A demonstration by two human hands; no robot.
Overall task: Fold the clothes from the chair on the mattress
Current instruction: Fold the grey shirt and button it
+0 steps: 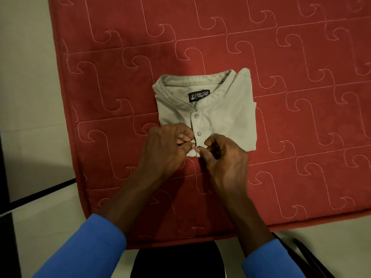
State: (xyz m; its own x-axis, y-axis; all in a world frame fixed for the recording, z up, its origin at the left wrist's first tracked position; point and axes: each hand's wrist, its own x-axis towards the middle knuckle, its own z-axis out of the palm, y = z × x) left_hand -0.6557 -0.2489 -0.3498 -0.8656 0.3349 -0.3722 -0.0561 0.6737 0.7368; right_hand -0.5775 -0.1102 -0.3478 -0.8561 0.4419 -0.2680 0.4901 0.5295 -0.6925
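Red quilted mattress (301,137) with pale swirl stitching lies on a light floor (26,77). Near its middle sits a beige shirt (224,113), folded into a neat square with the collar on top. Two arms in blue sleeves (86,249) reach to its near edge. The left hand (166,145) has its fingers curled and pinches the button strip. The right hand (224,157) pinches the same strip from the other side with thumb and forefinger. The cloth looks light, soft and limp. It would likely sag open if lifted by one corner, so it is best carried from beneath on both palms. A black label (199,95) inside the collar reads "GREY GOAT"; the line below is too small to read.
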